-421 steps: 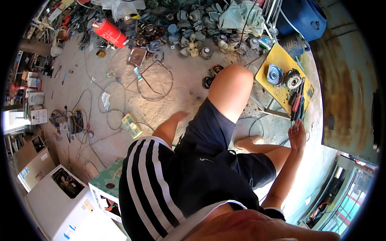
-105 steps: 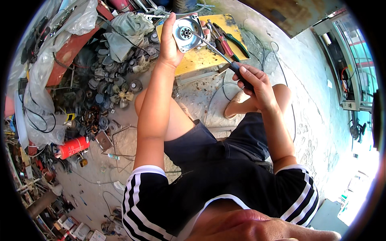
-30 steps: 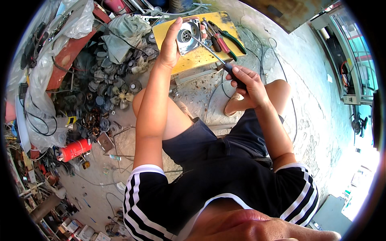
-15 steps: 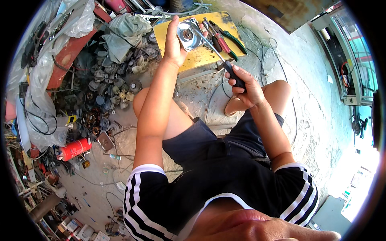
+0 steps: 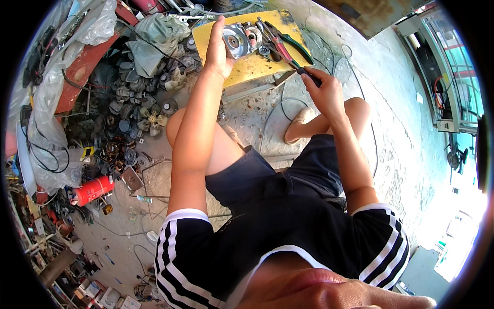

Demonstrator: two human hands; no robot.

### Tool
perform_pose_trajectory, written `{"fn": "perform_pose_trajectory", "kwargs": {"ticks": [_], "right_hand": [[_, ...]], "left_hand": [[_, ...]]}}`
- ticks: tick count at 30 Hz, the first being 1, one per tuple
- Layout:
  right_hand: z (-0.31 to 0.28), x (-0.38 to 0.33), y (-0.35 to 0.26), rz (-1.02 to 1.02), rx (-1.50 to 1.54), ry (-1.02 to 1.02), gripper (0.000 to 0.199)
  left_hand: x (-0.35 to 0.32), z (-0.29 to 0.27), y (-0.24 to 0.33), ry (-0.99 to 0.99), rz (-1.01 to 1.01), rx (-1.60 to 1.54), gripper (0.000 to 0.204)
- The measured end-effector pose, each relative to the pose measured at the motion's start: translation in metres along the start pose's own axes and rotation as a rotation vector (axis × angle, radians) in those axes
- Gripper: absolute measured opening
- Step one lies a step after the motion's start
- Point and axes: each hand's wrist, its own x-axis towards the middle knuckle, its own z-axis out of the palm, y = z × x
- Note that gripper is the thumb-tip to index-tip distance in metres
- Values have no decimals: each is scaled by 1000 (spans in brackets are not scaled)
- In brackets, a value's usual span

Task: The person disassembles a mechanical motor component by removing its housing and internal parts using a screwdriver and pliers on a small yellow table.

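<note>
A yellow rectangular low table with a worn surface is set under the work, and its near half is best used as support. By the left hand, a square silver metal housing with a round recess and a central hole is clamped: the thumb is raised along its left edge, and fingertips show at its right. The housing is held over the table; whether it is touched by the surface cannot be told. By the right hand, the black handle of a long screwdriver is gripped, off the table's near right edge. The tip is lost among the tools, so it should be lifted clear of the green-handled pliers and the red-handled tool. Any work at the hole is best done squarely, with fingers out of line. The small round metal part should not be knocked.
</note>
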Motion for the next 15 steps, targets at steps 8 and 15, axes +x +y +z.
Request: {"fn": "perform_pose_trajectory", "kwargs": {"ticks": [8,15], "right_hand": [[-6,-1,-9,-51,-51,56,32],[-33,-16,-27,19,502,-98,31]], "left_hand": [[-2,6,-1,-93,-14,-15,54],[-4,11,-2,-293,8,70,67]]}}
